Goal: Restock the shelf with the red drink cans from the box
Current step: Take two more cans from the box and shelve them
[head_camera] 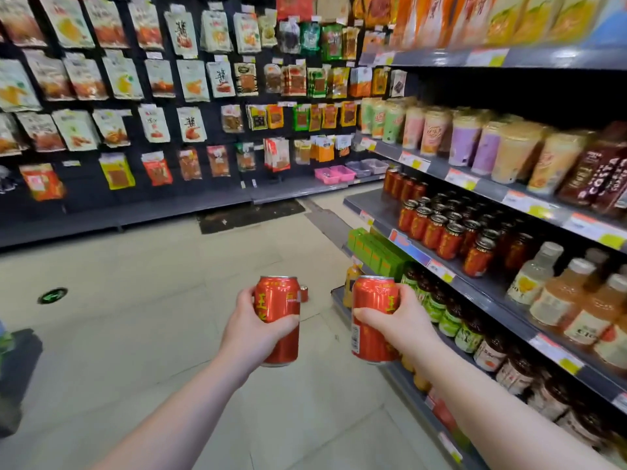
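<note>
Gripping left can in left hand, right can in right hand, fingers curled round each. Holding both upright, side by side but apart, over the floor beside the shelf with shelved cans.

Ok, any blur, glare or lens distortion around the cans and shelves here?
Head view: left can and right can are sharp, with mild sheen; cups and bottles at the right edge are blurred; the wide lens fans the shelf edges outward; lighting is even.

Red cans w/ yellow lettering; green cartons; pink trays.
</note>
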The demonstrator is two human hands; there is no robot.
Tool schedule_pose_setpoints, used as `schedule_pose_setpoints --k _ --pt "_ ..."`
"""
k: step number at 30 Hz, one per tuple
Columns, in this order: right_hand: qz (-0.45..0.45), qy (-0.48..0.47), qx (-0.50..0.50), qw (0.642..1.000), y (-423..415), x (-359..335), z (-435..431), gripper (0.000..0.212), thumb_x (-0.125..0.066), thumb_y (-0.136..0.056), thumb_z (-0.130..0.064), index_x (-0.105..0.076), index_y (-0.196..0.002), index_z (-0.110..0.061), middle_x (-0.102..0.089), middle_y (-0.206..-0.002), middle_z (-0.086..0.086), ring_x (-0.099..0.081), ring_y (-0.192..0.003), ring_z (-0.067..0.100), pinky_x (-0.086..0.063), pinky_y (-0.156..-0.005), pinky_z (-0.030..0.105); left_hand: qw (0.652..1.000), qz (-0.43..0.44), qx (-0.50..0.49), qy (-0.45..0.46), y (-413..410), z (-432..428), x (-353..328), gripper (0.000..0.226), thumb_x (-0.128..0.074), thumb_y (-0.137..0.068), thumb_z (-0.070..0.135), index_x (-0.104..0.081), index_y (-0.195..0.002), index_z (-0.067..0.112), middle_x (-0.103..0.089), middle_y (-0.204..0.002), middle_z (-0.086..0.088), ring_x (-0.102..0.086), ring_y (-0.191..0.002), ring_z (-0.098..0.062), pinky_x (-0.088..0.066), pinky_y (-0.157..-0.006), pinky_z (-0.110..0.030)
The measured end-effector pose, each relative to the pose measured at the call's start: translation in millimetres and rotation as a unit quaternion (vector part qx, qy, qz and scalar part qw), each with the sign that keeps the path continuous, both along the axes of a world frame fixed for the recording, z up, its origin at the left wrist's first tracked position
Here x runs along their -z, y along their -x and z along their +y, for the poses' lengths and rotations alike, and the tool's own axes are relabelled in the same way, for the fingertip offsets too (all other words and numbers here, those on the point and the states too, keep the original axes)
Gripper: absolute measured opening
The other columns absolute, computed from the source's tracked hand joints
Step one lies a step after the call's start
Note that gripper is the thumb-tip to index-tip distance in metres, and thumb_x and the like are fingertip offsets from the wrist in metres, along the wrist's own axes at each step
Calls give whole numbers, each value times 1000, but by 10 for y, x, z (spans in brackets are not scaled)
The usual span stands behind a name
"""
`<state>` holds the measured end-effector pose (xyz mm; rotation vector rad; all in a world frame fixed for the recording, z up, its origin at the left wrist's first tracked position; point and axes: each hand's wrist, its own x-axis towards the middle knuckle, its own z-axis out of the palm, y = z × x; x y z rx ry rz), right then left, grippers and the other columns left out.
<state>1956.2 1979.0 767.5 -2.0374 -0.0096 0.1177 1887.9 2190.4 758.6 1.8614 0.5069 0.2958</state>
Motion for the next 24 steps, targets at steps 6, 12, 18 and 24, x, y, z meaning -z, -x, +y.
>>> schedule_pose_setpoints --k 6,12,18,24 --pt "1 27 17 999 -1075 -94 238 76 -80 -60 -40 -39 -122 -24 -57 -101 -5 -59 -93 16 -51 -82 37 1000 -3 8 26 -1105 289 13 86 -71 -47 42 -38 -125 29 -54 -95 17 -58 -89 -13 -50 -81 -37" --pt "17 23 36 999 -1953 -26 579 79 -80 -59 -40 -37 -124 -24 -56 -105 -4 -58 -93 17 -52 -81 37 999 10 43 23 -2139 664 92 85 -77 -53 38 -37 -128 27 -53 -95 14 -56 -86 -12 -47 -77 -33" --pt "11 14 105 994 -2982 121 1039 81 -81 -53 -44 -39 -120 -26 -59 -105 -2 -60 -94 19 -52 -85 43 993 8 120 15 -3429 1178 179 74 -80 -63 31 -38 -124 27 -56 -103 4 -57 -92 -19 -51 -82 -39" --pt "3 -2 180 984 -3962 156 1521 83 -81 -56 -43 -38 -124 -23 -56 -105 -3 -57 -93 17 -49 -79 35 984 8 179 -1 -4612 1719 134 67 -80 -65 30 -34 -113 35 -49 -93 19 -54 -83 -7 -49 -75 -33"
